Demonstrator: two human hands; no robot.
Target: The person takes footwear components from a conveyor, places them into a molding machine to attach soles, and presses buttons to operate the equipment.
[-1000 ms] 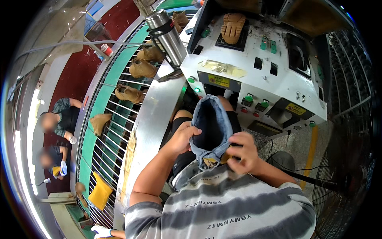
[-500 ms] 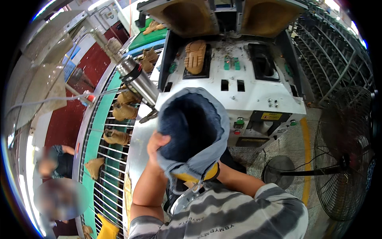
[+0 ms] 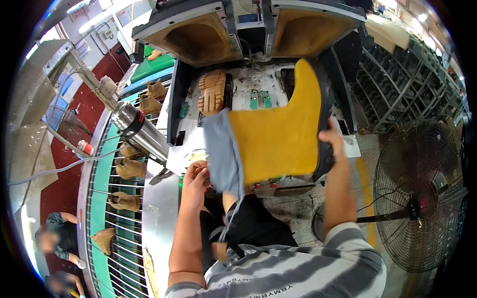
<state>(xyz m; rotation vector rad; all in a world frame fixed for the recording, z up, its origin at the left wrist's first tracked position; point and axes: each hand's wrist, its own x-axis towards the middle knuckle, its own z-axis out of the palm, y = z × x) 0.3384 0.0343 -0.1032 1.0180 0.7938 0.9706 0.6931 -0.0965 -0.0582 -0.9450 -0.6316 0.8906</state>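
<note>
A tall yellow boot (image 3: 278,141) with a dark sole and a grey cloth cuff (image 3: 222,151) lies sideways in the air in front of me. My right hand (image 3: 334,144) is closed around the sole side, thumb on the yellow upper. Curled fingers of my left hand (image 3: 197,178) are at the cuff's outer edge; whether they pinch the cloth is hidden. A grey drawstring (image 3: 231,216) dangles from the cuff. Behind the boot is a white machine (image 3: 243,102) with two raised lids, and a tan shoe sole (image 3: 211,94) sits tread-up in its left place.
On the left, a roller conveyor (image 3: 130,233) carries several tan shoes (image 3: 130,169). A steel cylinder (image 3: 139,130) juts over the metal table edge (image 3: 158,213). A large floor fan (image 3: 417,198) stands at right, racks (image 3: 397,84) behind it. Two people (image 3: 62,238) are at far left.
The boot has turned from opening-up to lying sideways, its yellow side now showing. My right hand has come into view on the sole; my left hand has shifted lower on the cuff. The view has tilted.
</note>
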